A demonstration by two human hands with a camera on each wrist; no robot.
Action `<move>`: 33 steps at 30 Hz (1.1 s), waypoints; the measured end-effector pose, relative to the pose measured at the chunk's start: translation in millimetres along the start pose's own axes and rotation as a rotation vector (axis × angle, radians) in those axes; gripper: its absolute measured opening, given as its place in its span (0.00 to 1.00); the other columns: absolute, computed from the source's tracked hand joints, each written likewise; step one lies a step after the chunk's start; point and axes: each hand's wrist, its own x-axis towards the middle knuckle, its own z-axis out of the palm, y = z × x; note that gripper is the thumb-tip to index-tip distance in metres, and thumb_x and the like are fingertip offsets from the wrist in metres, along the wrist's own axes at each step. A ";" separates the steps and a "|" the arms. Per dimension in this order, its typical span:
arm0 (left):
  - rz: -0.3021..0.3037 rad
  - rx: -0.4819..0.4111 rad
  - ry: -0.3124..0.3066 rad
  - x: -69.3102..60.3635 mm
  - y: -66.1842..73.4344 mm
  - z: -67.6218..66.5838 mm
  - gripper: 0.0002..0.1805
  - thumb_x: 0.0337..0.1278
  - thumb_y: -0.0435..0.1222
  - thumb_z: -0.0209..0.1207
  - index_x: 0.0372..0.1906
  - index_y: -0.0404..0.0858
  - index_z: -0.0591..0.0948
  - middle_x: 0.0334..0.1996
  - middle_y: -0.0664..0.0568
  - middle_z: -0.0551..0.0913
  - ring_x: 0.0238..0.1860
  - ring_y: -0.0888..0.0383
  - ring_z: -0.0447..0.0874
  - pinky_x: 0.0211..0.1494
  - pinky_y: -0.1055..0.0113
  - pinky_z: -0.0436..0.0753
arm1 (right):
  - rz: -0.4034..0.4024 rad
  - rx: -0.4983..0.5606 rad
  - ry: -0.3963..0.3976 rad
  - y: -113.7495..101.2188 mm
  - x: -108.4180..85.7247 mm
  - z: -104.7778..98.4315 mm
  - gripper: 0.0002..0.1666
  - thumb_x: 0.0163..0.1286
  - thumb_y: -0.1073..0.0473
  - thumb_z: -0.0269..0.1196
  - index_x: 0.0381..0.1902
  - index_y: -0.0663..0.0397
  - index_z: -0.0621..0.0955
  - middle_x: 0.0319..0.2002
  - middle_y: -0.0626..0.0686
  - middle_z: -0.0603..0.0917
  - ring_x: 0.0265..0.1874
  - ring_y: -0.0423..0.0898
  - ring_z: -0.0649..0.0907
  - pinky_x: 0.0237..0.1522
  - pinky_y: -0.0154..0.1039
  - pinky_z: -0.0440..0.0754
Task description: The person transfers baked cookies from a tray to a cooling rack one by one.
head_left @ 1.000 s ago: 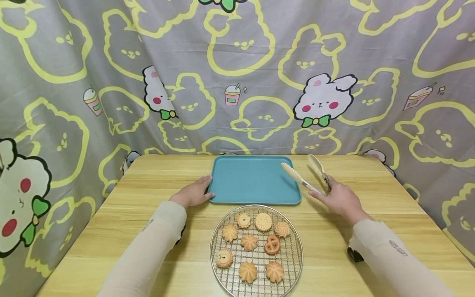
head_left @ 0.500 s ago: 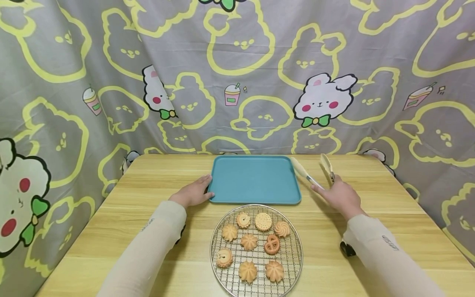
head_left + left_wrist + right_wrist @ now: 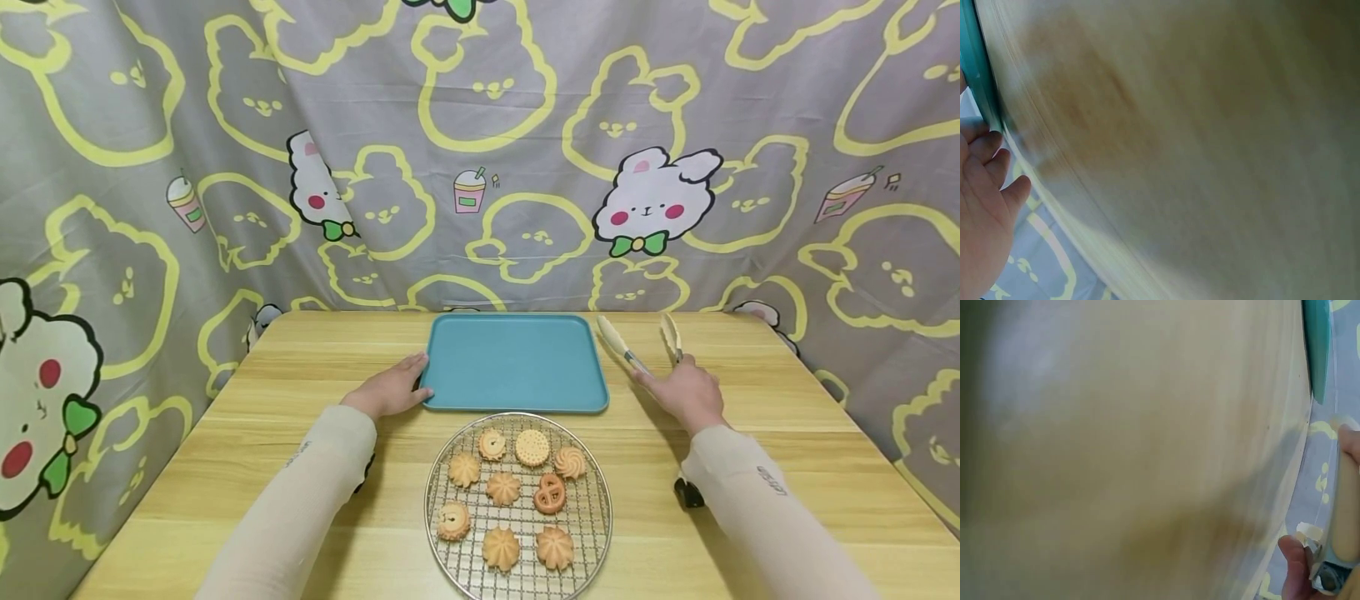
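A teal rectangular tray (image 3: 517, 362) lies at the back of the table. At its left edge rests my left hand (image 3: 385, 392), thumb at the near corner and the other fingers along the side. The left wrist view shows these fingers (image 3: 997, 162) loosely bent by the tray rim. To the right of the tray, my right hand (image 3: 688, 393) grips a pair of tongs (image 3: 615, 337), their beige tips spread apart and pointing away from me. Part of the tongs (image 3: 1344, 515) also shows at the right wrist view's edge, with the hand partly cut off.
Just in front of the tray sits a round wire cooling rack (image 3: 427, 508) bearing several cookies (image 3: 504, 489), among them a brown pretzel-shaped one (image 3: 551, 494). The wooden table (image 3: 780, 433) meets a patterned grey curtain (image 3: 517, 250) behind and at both sides.
My right hand has carried the tongs rightward, from over the tray's right edge to beside it, and turned them to point more straight ahead. My left hand and the tray stay where they were.
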 end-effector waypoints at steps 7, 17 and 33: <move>-0.009 -0.007 -0.002 -1.0 0.2 -0.7 0.40 0.71 0.50 0.48 0.75 0.34 0.48 0.75 0.43 0.46 0.73 0.46 0.44 0.71 0.50 0.56 | 0.020 0.001 0.028 -1.6 0.9 2.3 0.68 0.58 0.23 0.54 0.61 0.87 0.55 0.46 0.81 0.70 0.43 0.71 0.68 0.34 0.56 0.74; -0.015 0.005 0.000 -0.8 -0.9 1.1 0.40 0.71 0.51 0.48 0.75 0.34 0.47 0.75 0.43 0.46 0.73 0.47 0.43 0.71 0.51 0.54 | -0.048 -0.050 0.048 4.2 3.7 6.8 0.59 0.61 0.27 0.55 0.50 0.89 0.64 0.41 0.79 0.70 0.40 0.71 0.69 0.36 0.56 0.70; -0.024 0.003 0.002 0.4 0.7 1.1 0.40 0.70 0.51 0.48 0.76 0.36 0.47 0.75 0.44 0.46 0.73 0.47 0.44 0.71 0.50 0.55 | -0.062 0.000 0.019 3.8 2.2 9.6 0.62 0.59 0.25 0.56 0.49 0.91 0.65 0.40 0.77 0.67 0.38 0.70 0.68 0.33 0.56 0.73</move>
